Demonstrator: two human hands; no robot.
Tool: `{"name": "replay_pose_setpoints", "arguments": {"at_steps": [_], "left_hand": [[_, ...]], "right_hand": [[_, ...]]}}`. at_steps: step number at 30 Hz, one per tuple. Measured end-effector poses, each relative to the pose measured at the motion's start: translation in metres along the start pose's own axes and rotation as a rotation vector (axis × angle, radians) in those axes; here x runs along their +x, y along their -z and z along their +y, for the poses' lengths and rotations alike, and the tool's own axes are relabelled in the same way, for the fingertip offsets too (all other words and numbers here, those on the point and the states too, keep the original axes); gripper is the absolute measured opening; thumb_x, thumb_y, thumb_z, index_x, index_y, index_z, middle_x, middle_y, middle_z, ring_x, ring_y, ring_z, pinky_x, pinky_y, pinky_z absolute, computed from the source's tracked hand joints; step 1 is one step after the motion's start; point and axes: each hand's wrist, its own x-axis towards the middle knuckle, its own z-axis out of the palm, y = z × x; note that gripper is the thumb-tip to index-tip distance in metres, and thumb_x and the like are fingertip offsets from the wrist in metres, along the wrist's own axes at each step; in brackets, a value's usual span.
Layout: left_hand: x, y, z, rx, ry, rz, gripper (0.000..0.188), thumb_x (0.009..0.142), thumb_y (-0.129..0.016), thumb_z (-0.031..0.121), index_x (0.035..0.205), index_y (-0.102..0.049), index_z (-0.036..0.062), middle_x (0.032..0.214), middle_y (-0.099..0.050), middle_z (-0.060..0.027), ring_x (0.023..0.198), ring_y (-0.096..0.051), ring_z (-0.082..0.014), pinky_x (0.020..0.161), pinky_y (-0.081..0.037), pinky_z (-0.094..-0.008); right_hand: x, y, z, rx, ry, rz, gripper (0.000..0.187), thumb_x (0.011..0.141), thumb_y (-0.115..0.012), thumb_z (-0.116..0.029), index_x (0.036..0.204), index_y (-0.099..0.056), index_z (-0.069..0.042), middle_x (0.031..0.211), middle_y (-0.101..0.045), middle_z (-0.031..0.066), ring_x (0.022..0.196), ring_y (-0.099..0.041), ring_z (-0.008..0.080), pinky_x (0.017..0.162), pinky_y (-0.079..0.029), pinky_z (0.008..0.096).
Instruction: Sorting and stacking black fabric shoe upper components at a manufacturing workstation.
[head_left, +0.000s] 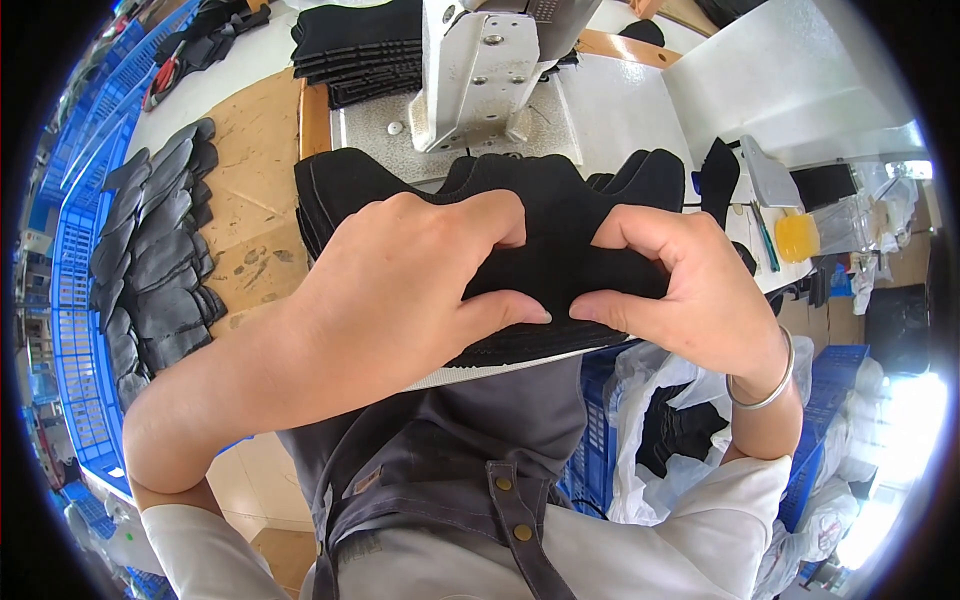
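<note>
A thick stack of black fabric pieces, cut with curved outlines, lies in front of me by the sewing machine. My left hand bends over the left part of the stack, its thumb and forefinger curled on the top piece. From the right, my right hand grips the same black cloth, with the thumb pointing toward the left thumb. Both thumbs rest near the front edge of the cloth, a small gap between them. My other fingers are mostly hidden behind the hands and the cloth.
Behind, left of the machine, sits another black stack. Overlapping dark pieces lie beside brown cardboard, near blue crates. At right are a yellow container and a thin green tool. A plastic-lined crate holds black pieces.
</note>
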Motion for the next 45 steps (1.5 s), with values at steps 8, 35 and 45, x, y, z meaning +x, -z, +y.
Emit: {"name": "replay_pose_setpoints", "arguments": {"at_steps": [8,35,45], "left_hand": [[-0.003,0.018,0.009,0.226,0.086,-0.058,0.031,0.075,-0.077,0.021,0.08,-0.055,0.0,0.058,-0.055,-0.013,0.053,-0.055,-0.0317,0.05,-0.041,-0.0367],[-0.04,-0.01,0.036,0.628,-0.132,0.201,0.052,0.069,-0.065,0.015,0.118,-0.057,-0.0001,0.125,-0.053,-0.0147,0.112,-0.054,-0.0309,0.089,-0.042,-0.0419],[-0.038,-0.059,0.019,0.638,-0.201,0.166,0.083,0.061,-0.071,0.032,0.134,-0.046,0.0023,0.141,-0.044,-0.0168,0.128,-0.044,-0.0308,0.105,-0.034,-0.0431]], "right_hand": [[0.021,0.006,-0.019,-0.178,-0.147,-0.216,0.042,0.064,-0.081,-0.024,0.08,-0.057,0.006,0.064,-0.055,0.0246,0.064,-0.058,0.0401,0.057,-0.045,0.0367],[0.02,0.003,-0.006,-0.244,-0.025,-0.178,0.043,0.062,-0.081,-0.027,0.075,-0.05,-0.001,0.065,-0.051,0.0164,0.063,-0.049,0.037,0.061,-0.04,0.0379],[0.01,0.036,0.005,0.049,-0.297,-0.32,0.027,0.085,-0.069,-0.018,0.072,-0.05,-0.002,0.052,-0.051,0.0025,0.046,-0.045,0.0071,0.045,-0.035,0.0239]]}}
